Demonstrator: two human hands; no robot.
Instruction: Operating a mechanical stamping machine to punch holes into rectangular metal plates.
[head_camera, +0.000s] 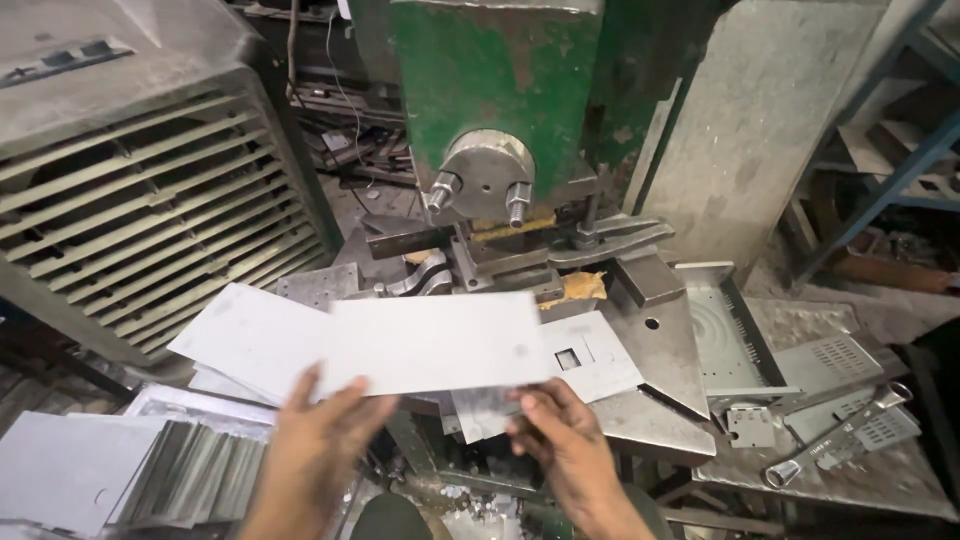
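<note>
My left hand (318, 440) and my right hand (565, 440) both grip the near edge of a flat pale sheet-metal blank (430, 340), held level in front of a green press machine (490, 90). The blank's far edge lies near the press die (480, 265) under the round ram head (487, 175). Under it lie another plain sheet (240, 335) on the left and a sheet with a small rectangular cutout (590, 355) on the right.
A louvred grey cooler (140, 190) stands at left. A stack of cut blanks (130, 470) sits bottom left. Punched perforated panels (835, 365) and a spanner (835, 435) lie on the bench at right. Blue shelving (900, 150) is far right.
</note>
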